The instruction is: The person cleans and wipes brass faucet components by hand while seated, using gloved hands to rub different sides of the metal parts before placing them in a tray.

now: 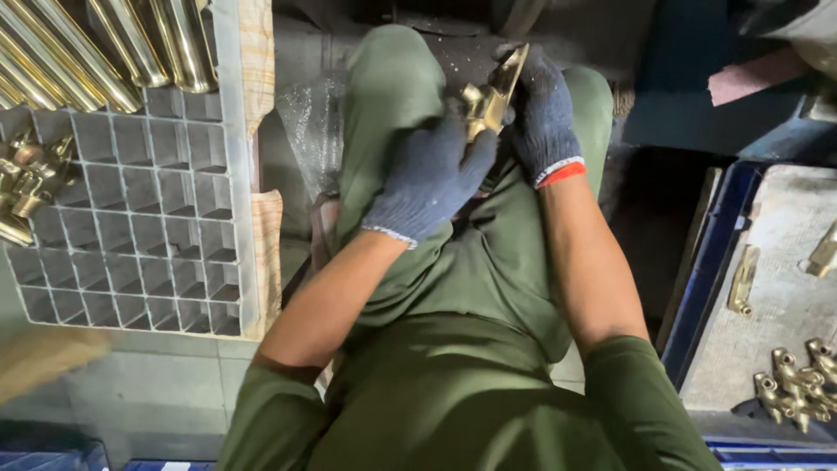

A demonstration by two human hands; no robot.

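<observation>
Left hand (429, 179), right hand (545, 118) gloved, both grips closed, forearms bare.

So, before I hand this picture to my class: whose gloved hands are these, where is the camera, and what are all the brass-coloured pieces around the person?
There is no machine here. A camera worn on a seated person's head looks down at their own lap and hands. Both hands wear dark blue knit gloves. The left hand and the right hand together hold one brass fitting above the green trousers. To the person's left lies a grey plastic grid crate with brass tubes at its top and small brass parts at its edge. To the right, a blue-rimmed tray holds more brass fittings.
</observation>
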